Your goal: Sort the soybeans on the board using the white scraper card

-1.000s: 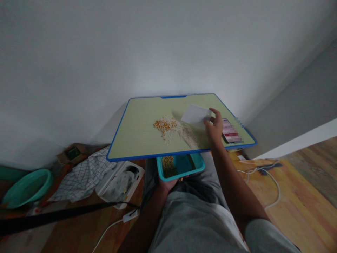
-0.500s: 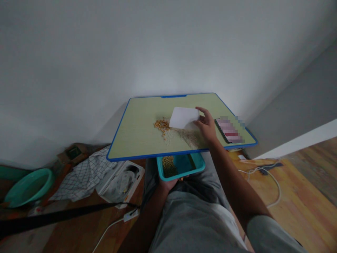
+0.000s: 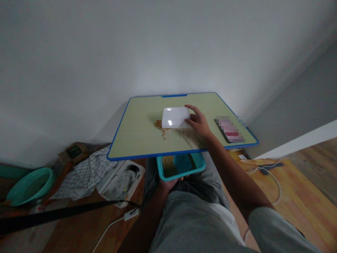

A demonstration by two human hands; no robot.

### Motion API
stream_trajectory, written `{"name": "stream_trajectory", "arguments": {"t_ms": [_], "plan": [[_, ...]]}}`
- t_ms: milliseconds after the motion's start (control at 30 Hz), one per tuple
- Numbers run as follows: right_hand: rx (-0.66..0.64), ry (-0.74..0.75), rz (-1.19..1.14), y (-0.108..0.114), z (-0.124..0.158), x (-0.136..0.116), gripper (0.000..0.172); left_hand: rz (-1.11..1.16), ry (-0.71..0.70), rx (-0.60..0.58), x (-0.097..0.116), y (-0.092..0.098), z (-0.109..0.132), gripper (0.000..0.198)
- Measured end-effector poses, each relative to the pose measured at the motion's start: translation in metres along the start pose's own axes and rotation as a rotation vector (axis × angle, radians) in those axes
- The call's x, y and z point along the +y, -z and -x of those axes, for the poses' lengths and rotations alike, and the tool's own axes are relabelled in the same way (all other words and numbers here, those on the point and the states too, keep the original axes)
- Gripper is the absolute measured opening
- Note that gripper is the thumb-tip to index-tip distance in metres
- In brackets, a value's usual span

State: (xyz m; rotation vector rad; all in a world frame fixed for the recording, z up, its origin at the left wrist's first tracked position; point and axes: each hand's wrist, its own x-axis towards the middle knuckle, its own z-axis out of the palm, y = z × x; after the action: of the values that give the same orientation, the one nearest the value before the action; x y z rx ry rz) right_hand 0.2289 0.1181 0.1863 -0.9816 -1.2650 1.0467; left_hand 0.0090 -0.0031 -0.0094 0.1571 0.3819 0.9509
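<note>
Sorting is the step in hand, I judge: my right hand [image 3: 199,123] pinches a white card [image 3: 176,117] over the soybeans [image 3: 158,123] and rice [image 3: 188,135] at the tabletop's [image 3: 134,135] centre. My left hand [image 3: 168,183] grips the teal tray [image 3: 198,165] at six o'clock. Next comes a careful sweep toward it.

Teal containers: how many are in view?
2. A teal tray held by the left hand below the table's near edge, and a teal basin on the floor, far left.
</note>
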Motion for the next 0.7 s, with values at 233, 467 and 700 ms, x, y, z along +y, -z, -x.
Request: {"name": "stream_trajectory", "arguments": {"t_ms": [233, 467, 700], "plan": [[-0.067, 0.086, 0.120, 0.000, 0.006, 0.014, 0.070, 0.006, 0.002, 0.026, -0.002, 0.003, -0.001, 0.063], [-0.104, 0.137, 0.164, 0.005, 0.005, 0.027, 0.067, -0.015, -0.005, 0.072, -0.002, 0.001, 0.000, 0.063], [-0.086, 0.168, 0.206, 0.007, 0.008, 0.027, 0.066, 0.008, -0.009, -0.060, -0.002, 0.008, -0.003, 0.057]]}}
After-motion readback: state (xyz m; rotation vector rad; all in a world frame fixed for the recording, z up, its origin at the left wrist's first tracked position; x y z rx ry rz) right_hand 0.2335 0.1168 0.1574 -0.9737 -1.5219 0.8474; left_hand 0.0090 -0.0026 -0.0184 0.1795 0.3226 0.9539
